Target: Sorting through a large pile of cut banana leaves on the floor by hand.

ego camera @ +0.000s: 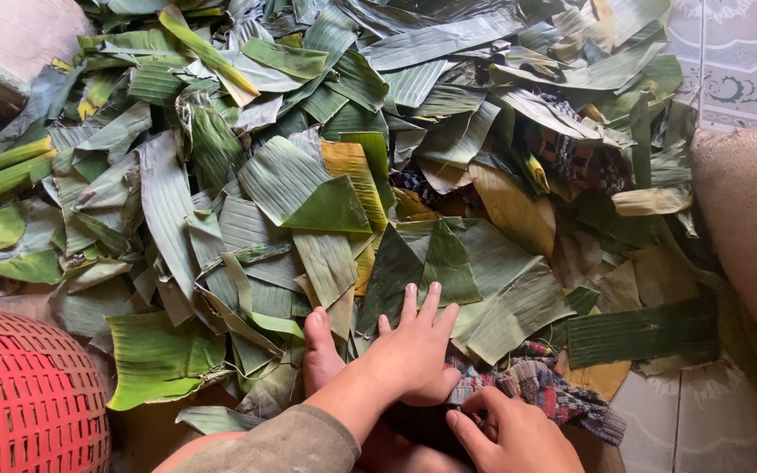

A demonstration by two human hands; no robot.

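the left hand (413, 350) lies flat, fingers spread, grip slack on a dark green banana leaf piece (422, 267) at the near edge of the leaf pile (326, 158). just right of it, the right hand (514, 434) pinches the patterned woven cloth (541, 385). a red plastic basket (24, 398) sits well left of that leaf.

— Did you spot any packages, labels, signs or screens near the fingers?
— None. Nothing wrapped, printed or lit showed anywhere around them.
— Not even beyond the fingertips, or off to either side?
— No. No box, no tag, no sign and no display appeared in the view.
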